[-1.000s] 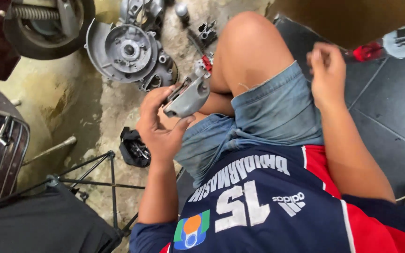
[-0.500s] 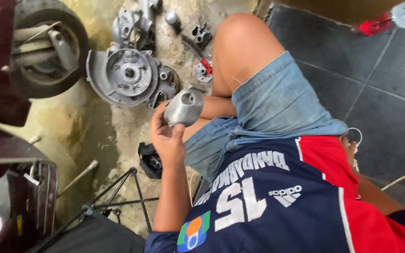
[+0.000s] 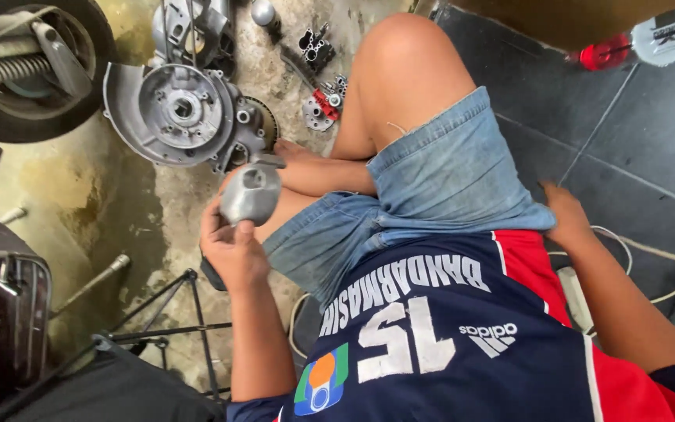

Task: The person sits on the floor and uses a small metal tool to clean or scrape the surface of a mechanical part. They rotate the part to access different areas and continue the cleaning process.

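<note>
Cradling a rounded grey cast-metal housing (image 3: 250,195) at centre left of the frame, the left hand (image 3: 232,248) has its fingers wrapped under it, open bore turned up, seemingly for inspection. At right, the right hand (image 3: 566,217) rests behind the denim shorts (image 3: 431,187); whether its fingers are clenched cannot be told. Farther up, a dull aluminium engine case (image 3: 177,113), disc-shaped and ribbed, lies flat on the stained concrete floor (image 3: 80,211), with small parts (image 3: 322,105) beside it.
</note>
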